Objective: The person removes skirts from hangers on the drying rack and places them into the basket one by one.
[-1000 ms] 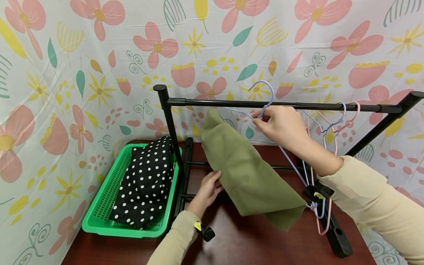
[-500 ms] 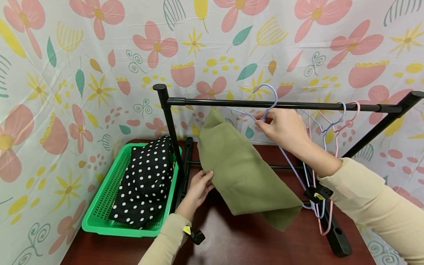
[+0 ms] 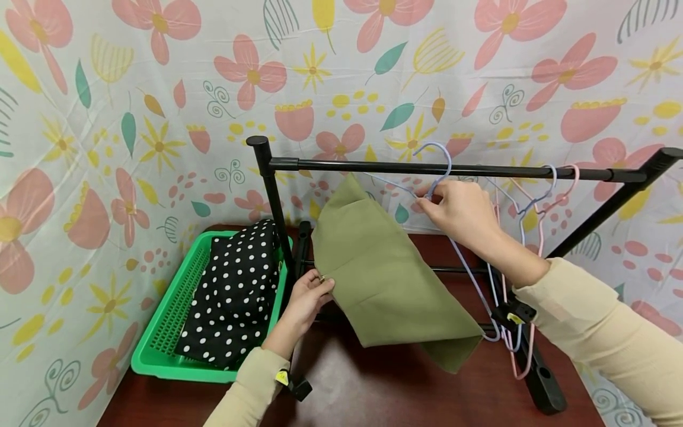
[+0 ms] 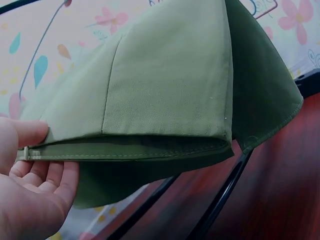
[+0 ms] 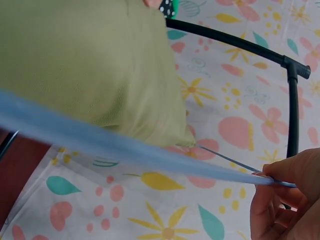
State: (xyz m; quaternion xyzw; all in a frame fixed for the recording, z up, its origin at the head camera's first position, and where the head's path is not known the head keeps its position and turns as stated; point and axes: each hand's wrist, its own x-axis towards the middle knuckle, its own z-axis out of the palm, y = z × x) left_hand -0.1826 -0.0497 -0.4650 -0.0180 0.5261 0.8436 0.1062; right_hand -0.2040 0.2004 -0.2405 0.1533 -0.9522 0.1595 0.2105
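An olive-green skirt (image 3: pixel 395 267) hangs slanted in the middle of the head view. My left hand (image 3: pixel 306 296) pinches its left edge between thumb and fingers; in the left wrist view that edge gapes open, and a small metal-like piece shows by the thumb (image 4: pixel 37 132). My right hand (image 3: pixel 464 207) pinches the neck of a light blue hanger (image 3: pixel 448 155), whose hook stands above the rack bar. One arm of the hanger meets the skirt's upper corner, where the cloth hides its tip. In the right wrist view the blurred hanger crosses in front of the skirt (image 5: pixel 100 60).
A black rack with a horizontal bar (image 3: pixel 373 166) stands on the dark red table (image 3: pixel 405 391). Blue and pink (image 3: pixel 578 178) hangers hang at its right end. A green basket (image 3: pixel 181 375) at left holds black polka-dot cloth (image 3: pixel 235 290). Flowered fabric covers the back.
My left hand has moved left and slightly down, drawing the skirt's edge with it. The right hand and the hanger have shifted a little right and down.
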